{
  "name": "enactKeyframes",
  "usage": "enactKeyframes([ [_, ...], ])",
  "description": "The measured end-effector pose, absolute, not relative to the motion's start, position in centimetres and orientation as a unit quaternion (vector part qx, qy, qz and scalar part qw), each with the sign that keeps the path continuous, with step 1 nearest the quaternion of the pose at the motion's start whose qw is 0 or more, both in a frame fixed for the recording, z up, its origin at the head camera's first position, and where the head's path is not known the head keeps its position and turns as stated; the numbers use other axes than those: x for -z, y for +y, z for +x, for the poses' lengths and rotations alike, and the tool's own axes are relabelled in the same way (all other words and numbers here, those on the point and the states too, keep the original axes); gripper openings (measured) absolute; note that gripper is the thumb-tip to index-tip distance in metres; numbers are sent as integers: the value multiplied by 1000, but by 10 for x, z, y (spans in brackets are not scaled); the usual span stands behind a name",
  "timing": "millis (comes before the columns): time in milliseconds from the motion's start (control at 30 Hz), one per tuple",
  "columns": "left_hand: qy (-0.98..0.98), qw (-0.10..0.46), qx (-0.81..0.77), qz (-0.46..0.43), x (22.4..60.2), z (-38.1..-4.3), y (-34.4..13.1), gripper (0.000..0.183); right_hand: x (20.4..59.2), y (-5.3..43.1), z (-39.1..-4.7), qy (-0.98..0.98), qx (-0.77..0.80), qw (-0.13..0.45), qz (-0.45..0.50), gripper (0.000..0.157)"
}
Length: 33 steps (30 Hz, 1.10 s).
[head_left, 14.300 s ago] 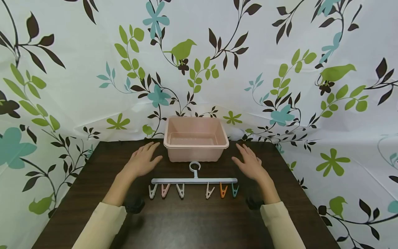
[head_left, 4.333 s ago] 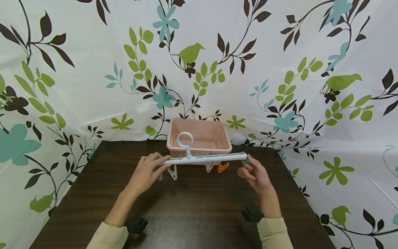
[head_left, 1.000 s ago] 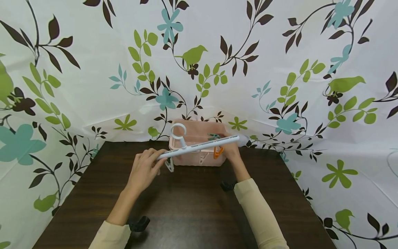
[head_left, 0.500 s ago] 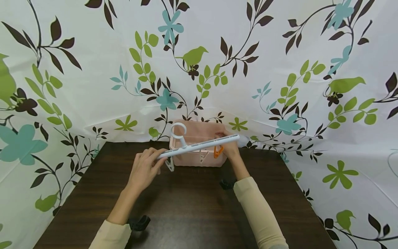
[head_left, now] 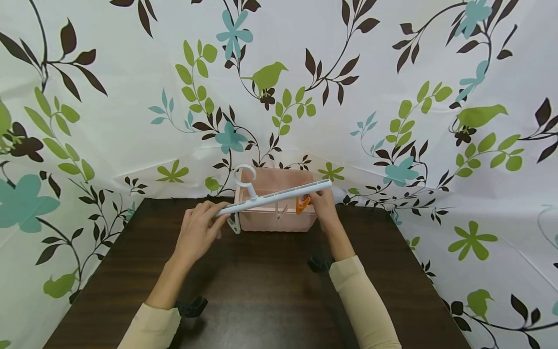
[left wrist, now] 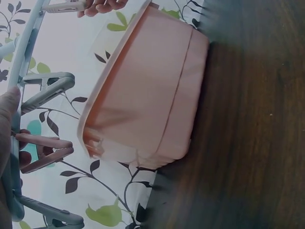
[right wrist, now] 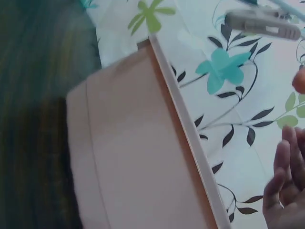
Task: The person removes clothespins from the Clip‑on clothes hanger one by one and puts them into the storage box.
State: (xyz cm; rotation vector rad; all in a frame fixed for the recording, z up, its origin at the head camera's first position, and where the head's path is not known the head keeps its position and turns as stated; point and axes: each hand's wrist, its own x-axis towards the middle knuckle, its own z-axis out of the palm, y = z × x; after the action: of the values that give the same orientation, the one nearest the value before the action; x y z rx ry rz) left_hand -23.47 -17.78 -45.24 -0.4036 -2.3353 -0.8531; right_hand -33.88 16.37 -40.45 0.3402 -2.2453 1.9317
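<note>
In the head view my left hand (head_left: 197, 228) grips the left end of a light-blue hanger bar (head_left: 279, 195), held tilted in the air, right end higher, its ring hook (head_left: 245, 173) up. Thumb and fingers of my right hand (head_left: 326, 208) pinch an orange clothespin (head_left: 302, 204) under the bar's right part; the fingertips are partly hidden. A white clothespin (head_left: 280, 212) hangs further left along the bar. In the left wrist view a pink clothespin (left wrist: 45, 150) and a grey-white clothespin (left wrist: 50, 90) hang near my left fingers. Behind the bar stands a pink basin (head_left: 279, 223).
The basin is at the far edge of a dark wooden table (head_left: 270, 291), close to a leaf-patterned curtain (head_left: 331, 121). Black wrist devices (head_left: 193, 307) sit below both forearms. The basin's inside is mostly hidden behind the bar.
The teal clothespin left the bar's right end and was in my right hand over the basin a second ago; it is out of sight now. The hand has come back to the orange clothespin.
</note>
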Motion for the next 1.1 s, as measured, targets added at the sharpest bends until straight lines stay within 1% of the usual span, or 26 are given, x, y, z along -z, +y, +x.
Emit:
enactKeyframes([
  [133,-880,308,328,-154,448,-237,-178,35,407,163,-330,-694,-706,31,140,41],
  [200,-879,308,328,-158,446,-238,-177,35,410,164,-327,-664,-728,19,167,46],
  [400,-876,318,323,-164,442,-240,-172,36,413,166,-318,-607,-759,-11,237,48],
  [533,-875,319,327,-157,441,-239,-172,35,417,168,-313,-610,-748,-12,261,53],
  [600,-876,318,329,-153,442,-238,-173,34,418,170,-309,-622,-738,-4,260,49],
  [767,-876,316,334,-144,444,-235,-176,34,420,175,-301,-685,-682,29,254,24],
  [833,-875,316,337,-144,445,-234,-176,34,420,175,-299,-704,-660,36,258,17],
  [933,-874,314,341,-144,445,-234,-176,34,419,173,-296,-710,-652,35,264,15],
  [1100,-873,314,345,-145,446,-234,-176,34,416,172,-291,-692,-670,35,267,23],
])
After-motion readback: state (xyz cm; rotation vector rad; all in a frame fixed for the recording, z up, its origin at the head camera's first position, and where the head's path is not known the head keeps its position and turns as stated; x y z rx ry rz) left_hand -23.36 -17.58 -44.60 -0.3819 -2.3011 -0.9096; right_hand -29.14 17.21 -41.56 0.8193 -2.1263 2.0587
